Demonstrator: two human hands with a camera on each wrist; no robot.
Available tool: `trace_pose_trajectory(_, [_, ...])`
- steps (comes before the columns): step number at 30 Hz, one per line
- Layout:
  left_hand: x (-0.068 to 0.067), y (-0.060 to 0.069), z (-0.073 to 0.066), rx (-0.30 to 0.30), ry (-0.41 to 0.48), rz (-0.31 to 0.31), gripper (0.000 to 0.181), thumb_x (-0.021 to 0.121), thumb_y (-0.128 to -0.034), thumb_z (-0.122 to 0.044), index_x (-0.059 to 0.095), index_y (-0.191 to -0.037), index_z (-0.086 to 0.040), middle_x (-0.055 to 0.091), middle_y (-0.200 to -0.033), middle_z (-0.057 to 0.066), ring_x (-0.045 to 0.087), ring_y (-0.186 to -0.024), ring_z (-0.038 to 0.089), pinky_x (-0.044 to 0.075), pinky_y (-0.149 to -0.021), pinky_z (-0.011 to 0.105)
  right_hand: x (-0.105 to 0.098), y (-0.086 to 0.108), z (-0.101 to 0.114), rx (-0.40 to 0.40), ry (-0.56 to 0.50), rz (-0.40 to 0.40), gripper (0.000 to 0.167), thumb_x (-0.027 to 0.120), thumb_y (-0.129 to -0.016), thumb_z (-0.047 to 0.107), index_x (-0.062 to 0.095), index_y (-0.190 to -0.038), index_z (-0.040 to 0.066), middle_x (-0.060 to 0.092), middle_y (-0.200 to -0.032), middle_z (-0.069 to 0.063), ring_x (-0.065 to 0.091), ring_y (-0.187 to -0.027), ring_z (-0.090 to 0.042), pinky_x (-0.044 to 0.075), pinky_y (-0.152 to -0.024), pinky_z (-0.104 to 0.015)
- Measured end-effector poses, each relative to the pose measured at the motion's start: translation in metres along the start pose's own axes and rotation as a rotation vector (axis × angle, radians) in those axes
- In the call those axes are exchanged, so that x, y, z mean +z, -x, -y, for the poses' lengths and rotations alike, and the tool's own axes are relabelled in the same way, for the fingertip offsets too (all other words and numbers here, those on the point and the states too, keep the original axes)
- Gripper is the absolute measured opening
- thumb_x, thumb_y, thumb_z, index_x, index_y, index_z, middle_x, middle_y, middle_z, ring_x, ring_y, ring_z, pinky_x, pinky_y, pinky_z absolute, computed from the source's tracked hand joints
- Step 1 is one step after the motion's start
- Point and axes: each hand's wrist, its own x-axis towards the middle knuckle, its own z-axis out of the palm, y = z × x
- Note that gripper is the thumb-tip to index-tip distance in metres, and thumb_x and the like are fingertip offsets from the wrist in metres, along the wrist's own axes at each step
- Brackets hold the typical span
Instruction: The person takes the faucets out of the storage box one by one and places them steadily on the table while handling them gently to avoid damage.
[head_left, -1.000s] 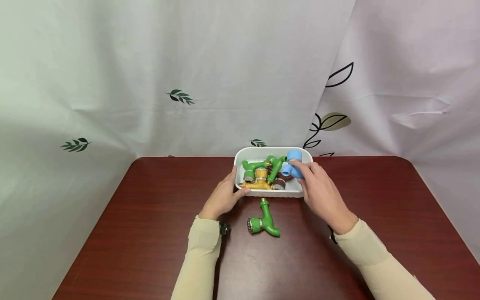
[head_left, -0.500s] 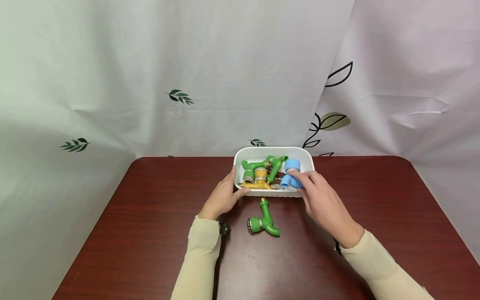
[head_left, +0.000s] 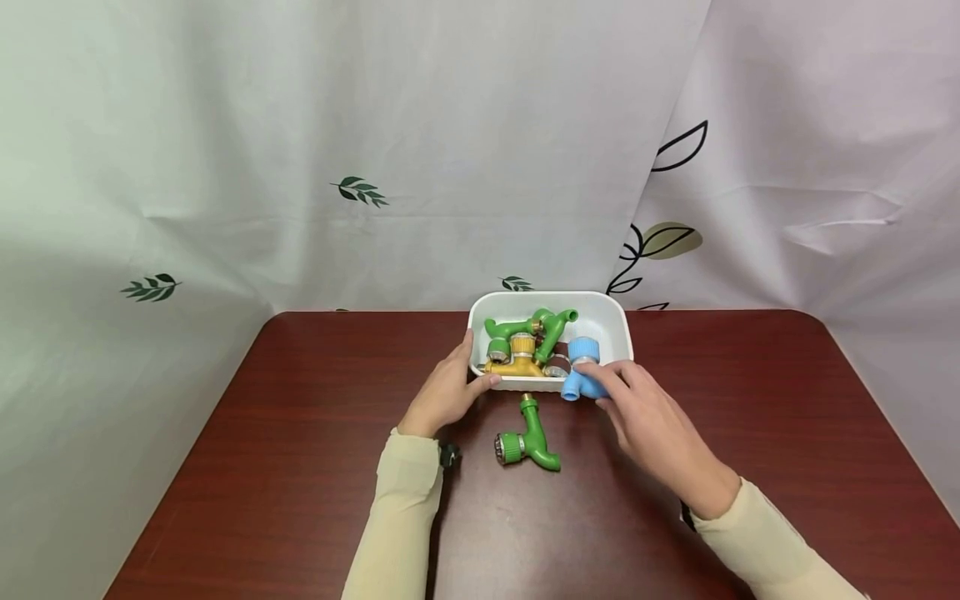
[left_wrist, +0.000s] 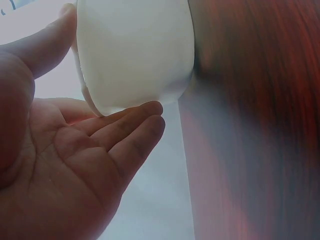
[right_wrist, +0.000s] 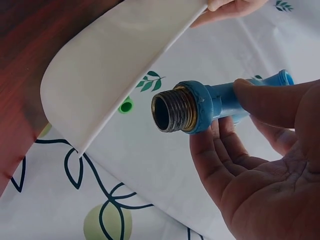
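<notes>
A blue water tap [head_left: 583, 379] with a ribbed knob is pinched between the thumb and fingers of my right hand [head_left: 660, 425], over the front right rim of a white plastic bin [head_left: 603, 329]. Its metal threaded end [right_wrist: 172, 110] shows in the right wrist view. My left hand [head_left: 446, 392] holds the bin's front left corner, thumb at the front rim and fingers along the side wall [left_wrist: 135, 55]. Inside lie a yellow tap [head_left: 517, 367], green taps [head_left: 555, 333] and a partly hidden brown one [head_left: 558, 362].
Another green tap [head_left: 534, 442] lies on the dark red wooden table [head_left: 300, 467], just in front of the bin. A pale curtain [head_left: 450, 150] with leaf prints hangs behind the table's back edge.
My right hand has brought the blue tap from inside the bin's right end toward me, to above the front rim. My left hand has stayed at the bin's corner.
</notes>
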Motion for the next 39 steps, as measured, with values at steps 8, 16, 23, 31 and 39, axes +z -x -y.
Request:
trace_pose_trajectory(8, [0.0, 0.0, 0.001, -0.005, -0.005, 0.0, 0.092, 0.067, -0.0974, -0.036, 0.011, -0.159, 0.002, 0.023, -0.162, 0.021, 0.029, -0.148, 0.031, 0.03, -0.117, 0.046, -0.003, 0.008, 0.003, -0.042, -0.002, 0.012, 0.051, 0.074, -0.088, -0.002, 0.06, -0.135, 0.014, 0.058, -0.1, -0.004, 0.057, -0.09, -0.019, 0.052, -0.072, -0.038])
trace_pose_trajectory(16, [0.002, -0.001, 0.001, 0.005, -0.007, 0.003, 0.092, 0.067, -0.0977, -0.036, 0.011, -0.159, 0.003, 0.025, -0.162, 0.022, 0.03, -0.147, 0.032, 0.031, -0.117, 0.046, -0.005, 0.017, 0.003, -0.038, 0.006, 0.073, 0.047, 0.074, -0.088, 0.0, 0.062, -0.131, 0.017, 0.059, -0.107, -0.003, 0.058, -0.097, -0.019, 0.055, -0.073, -0.037])
trace_pose_trajectory(23, [0.002, -0.001, 0.001, -0.004, -0.01, 0.0, 0.092, 0.067, -0.0978, -0.036, 0.012, -0.159, 0.002, 0.025, -0.162, 0.021, 0.031, -0.147, 0.032, 0.031, -0.117, 0.046, -0.003, 0.021, 0.004, -0.111, -0.005, 0.104, 0.061, 0.078, -0.076, -0.011, 0.064, -0.129, 0.015, 0.057, -0.106, -0.001, 0.058, -0.094, -0.018, 0.053, -0.069, -0.033])
trace_pose_trajectory(31, [0.001, 0.0, 0.0, 0.001, -0.012, 0.001, 0.092, 0.067, -0.0979, -0.036, 0.012, -0.159, 0.003, 0.026, -0.161, 0.022, 0.031, -0.147, 0.032, 0.031, -0.117, 0.046, 0.001, 0.026, 0.004, -0.139, -0.019, 0.163, 0.058, 0.077, -0.078, -0.01, 0.065, -0.126, 0.02, 0.055, -0.102, 0.003, 0.057, -0.09, -0.014, 0.051, -0.065, -0.027])
trace_pose_trajectory(39, [0.001, -0.001, 0.001, 0.001, -0.011, -0.002, 0.091, 0.067, -0.0979, -0.036, 0.012, -0.159, 0.003, 0.026, -0.161, 0.022, 0.031, -0.147, 0.032, 0.031, -0.117, 0.046, 0.007, 0.028, 0.002, -0.151, -0.016, 0.236, 0.049, 0.076, -0.082, -0.006, 0.066, -0.124, 0.019, 0.053, -0.096, 0.006, 0.054, -0.084, -0.01, 0.05, -0.066, -0.026])
